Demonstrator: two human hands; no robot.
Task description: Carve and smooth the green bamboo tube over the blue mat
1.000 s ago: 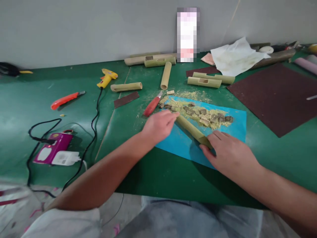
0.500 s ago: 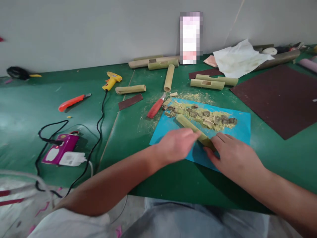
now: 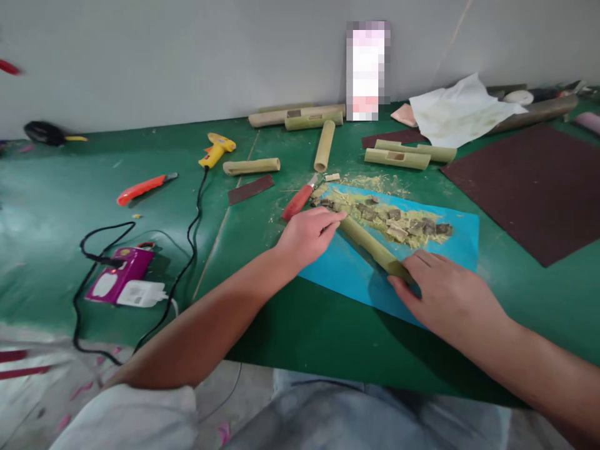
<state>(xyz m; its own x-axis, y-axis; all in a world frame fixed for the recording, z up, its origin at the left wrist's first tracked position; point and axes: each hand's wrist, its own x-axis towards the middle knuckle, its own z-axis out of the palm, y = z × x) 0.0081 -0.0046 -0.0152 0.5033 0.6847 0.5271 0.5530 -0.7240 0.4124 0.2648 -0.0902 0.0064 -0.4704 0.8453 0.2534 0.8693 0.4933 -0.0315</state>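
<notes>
A pale green bamboo tube (image 3: 368, 240) lies slantwise over a blue sheet (image 3: 347, 284). My right hand (image 3: 445, 290) is closed around its near right end, thumb below and fingers over the top. At the far left end of the tube is my left hand (image 3: 307, 237), its fingers curled and the index finger reaching to the tube's end. Whatever may be inside those fingers is hidden. Behind the tube, wood chips and shavings (image 3: 398, 219) are heaped on the sheet. A red-handled knife (image 3: 300, 201) rests just beyond my left hand.
Several cut bamboo pieces (image 3: 397, 158) lie toward the wall. At left are a yellow glue gun (image 3: 218, 149), an orange utility knife (image 3: 145, 189) and a purple power strip (image 3: 119, 275) with cords. A dark brown sheet (image 3: 529, 187) and white paper (image 3: 464, 112) are at right.
My left hand has slid along the tube, away from my right hand, to its far left end. The right hand keeps its grip. The view has shifted slightly.
</notes>
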